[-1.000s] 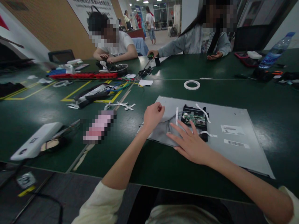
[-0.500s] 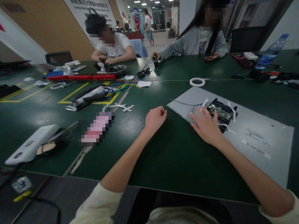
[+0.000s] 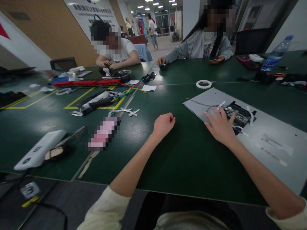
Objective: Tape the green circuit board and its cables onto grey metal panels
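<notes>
My right hand lies with its fingers spread on the left part of a flat grey panel, close to its near edge. Beside the fingertips a green circuit board in a black bracket sits on the panel, with white tape strips around it. A thin grey cable runs from there toward the panel's left corner. My left hand rests on the green table as a loose fist, apart from the panel, and nothing shows in it.
A white tape roll lies beyond the panel. Left are a phone, a white power bank and cut tape strips. Two people sit across the table; one person's hand touches a small dark object. A water bottle stands far right.
The panel has slid to the right across the table, with my right hand moving along on it. My left hand stays closed in nearly the same place. The view has shifted slightly.
</notes>
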A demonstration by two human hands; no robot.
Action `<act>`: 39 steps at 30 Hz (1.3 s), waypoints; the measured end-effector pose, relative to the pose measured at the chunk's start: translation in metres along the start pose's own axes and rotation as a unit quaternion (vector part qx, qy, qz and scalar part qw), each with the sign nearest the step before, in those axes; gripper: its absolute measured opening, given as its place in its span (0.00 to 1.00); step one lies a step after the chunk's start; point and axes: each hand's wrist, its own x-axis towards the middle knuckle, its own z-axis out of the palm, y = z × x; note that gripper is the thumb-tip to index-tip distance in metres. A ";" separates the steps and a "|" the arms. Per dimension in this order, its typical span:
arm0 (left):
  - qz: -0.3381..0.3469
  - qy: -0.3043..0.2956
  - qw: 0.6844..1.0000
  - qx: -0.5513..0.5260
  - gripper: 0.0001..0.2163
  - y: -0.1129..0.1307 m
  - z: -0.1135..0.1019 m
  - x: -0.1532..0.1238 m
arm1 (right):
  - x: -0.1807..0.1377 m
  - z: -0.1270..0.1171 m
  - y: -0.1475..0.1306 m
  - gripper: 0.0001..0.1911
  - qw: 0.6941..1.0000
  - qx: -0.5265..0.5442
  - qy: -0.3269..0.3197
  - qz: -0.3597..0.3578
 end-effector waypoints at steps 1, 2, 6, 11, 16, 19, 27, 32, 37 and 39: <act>0.004 -0.004 1.000 -0.001 0.11 0.000 0.000 0.000 | 0.000 0.001 0.002 0.22 1.000 -0.005 0.000 0.005; 0.011 -0.006 1.000 -0.003 0.11 0.001 0.001 -0.001 | 0.001 0.001 0.005 0.22 1.000 -0.008 0.000 0.012; 0.035 -0.010 0.999 -0.010 0.11 0.002 0.001 -0.002 | 0.003 0.007 0.025 0.22 0.999 -0.015 -0.014 0.048; 0.039 -0.019 0.999 0.004 0.10 0.006 0.000 -0.004 | 0.005 0.017 0.056 0.23 0.993 -0.029 -0.008 0.111; 0.041 -0.028 0.999 0.002 0.10 0.009 -0.003 -0.006 | 0.002 0.023 0.087 0.23 0.986 -0.040 0.016 0.162; 0.045 -0.025 0.999 -0.002 0.10 0.008 -0.003 -0.007 | 0.000 0.027 0.106 0.24 0.982 -0.049 0.023 0.181; 0.054 -0.020 0.998 0.032 0.10 0.005 0.001 -0.007 | -0.005 0.042 0.165 0.27 0.976 -0.069 0.031 0.205; 0.061 -0.022 0.998 0.019 0.10 0.006 0.002 -0.007 | -0.007 0.050 0.194 0.26 0.970 -0.067 0.017 0.232; 0.064 -0.016 0.998 0.023 0.10 0.007 0.003 -0.007 | -0.005 0.054 0.203 0.26 0.964 -0.084 0.018 0.250; 0.065 -0.022 0.997 0.027 0.10 0.007 0.002 -0.006 | -0.004 0.053 0.202 0.27 0.961 -0.101 0.019 0.258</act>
